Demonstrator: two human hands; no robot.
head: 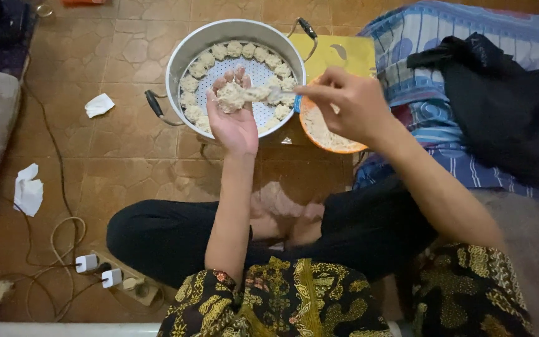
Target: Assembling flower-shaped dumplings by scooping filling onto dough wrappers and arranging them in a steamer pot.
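A left hand (235, 118), palm up and fingers loosely cupped, cradles a pale dumpling (231, 97) above a metal steamer pot (179, 59). The right hand (344, 103), fingers pressed together, pinches the handle of a spoon (268, 93) whose tip touches the dumpling. Below the hands, finished dumplings (198, 65) ring the edge of the pot's white perforated tray (260, 72), its middle left bare. An orange bowl (325, 134) of pale filling sits just beside the pot, under the right wrist, and a yellow board (341, 53) lies behind it. The person sits cross-legged on a brown tiled floor (120, 150) in black trousers and a patterned black-and-gold top. To the right lie a striped blue cloth (419, 37) and a black garment (506, 106). Crumpled tissues (29, 190), loose cables (57, 243) and a power strip with white plugs (98, 268) lie to the left.
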